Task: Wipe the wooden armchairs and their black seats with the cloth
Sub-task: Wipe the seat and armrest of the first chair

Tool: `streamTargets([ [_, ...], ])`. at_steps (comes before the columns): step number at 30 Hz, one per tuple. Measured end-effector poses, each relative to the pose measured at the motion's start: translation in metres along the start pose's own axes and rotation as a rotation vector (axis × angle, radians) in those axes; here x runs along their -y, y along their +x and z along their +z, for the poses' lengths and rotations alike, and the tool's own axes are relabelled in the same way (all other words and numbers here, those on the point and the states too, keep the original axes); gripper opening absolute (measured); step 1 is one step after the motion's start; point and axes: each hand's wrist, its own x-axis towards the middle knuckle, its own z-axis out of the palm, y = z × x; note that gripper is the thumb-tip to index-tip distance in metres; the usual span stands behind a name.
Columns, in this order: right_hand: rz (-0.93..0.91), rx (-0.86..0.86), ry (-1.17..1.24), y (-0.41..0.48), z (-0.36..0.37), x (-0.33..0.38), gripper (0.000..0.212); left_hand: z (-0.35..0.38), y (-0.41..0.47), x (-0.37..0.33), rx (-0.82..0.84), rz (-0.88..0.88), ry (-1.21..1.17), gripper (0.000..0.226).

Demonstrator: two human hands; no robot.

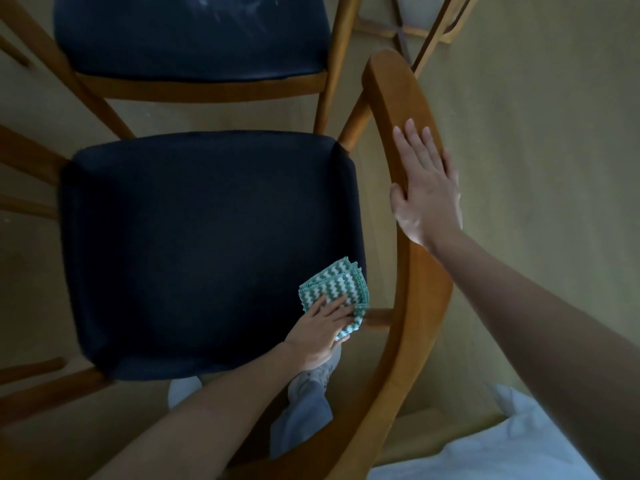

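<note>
- On the black seat [207,237], left grip [322,327] presses the cloth [332,289], fingers flat.
- Right grip [426,188] lies flat on the wooden rail [391,109].
- Use overlapping strokes, even pressure.

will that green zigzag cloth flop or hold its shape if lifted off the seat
Probably flops: the cloth lies in loose folded layers with edges fanning apart. It looks thin, so likely light. Pushed by the left hand, it may bunch on the black seat.
</note>
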Motion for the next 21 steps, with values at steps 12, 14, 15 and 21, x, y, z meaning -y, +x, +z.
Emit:
streamTargets([
  [12, 0.007, -0.001, -0.005, -0.001, -0.001, 0.0, 0.068, 0.013, -0.054, 0.026, 0.166, 0.219, 0.442, 0.052],
  [14, 0.009, 0.004, -0.008, -0.002, -0.001, 0.001, 0.068, 0.012, -0.058, 0.028, 0.205, 0.224, 0.449, 0.052],
  [15, 0.01, 0.007, -0.008, -0.002, -0.001, 0.001, 0.068, 0.01, -0.06, 0.029, 0.215, 0.232, 0.461, 0.052],
  [21, 0.016, 0.021, -0.014, -0.002, -0.003, 0.001, 0.068, 0.014, -0.082, 0.041, 0.283, 0.216, 0.435, 0.053],
])
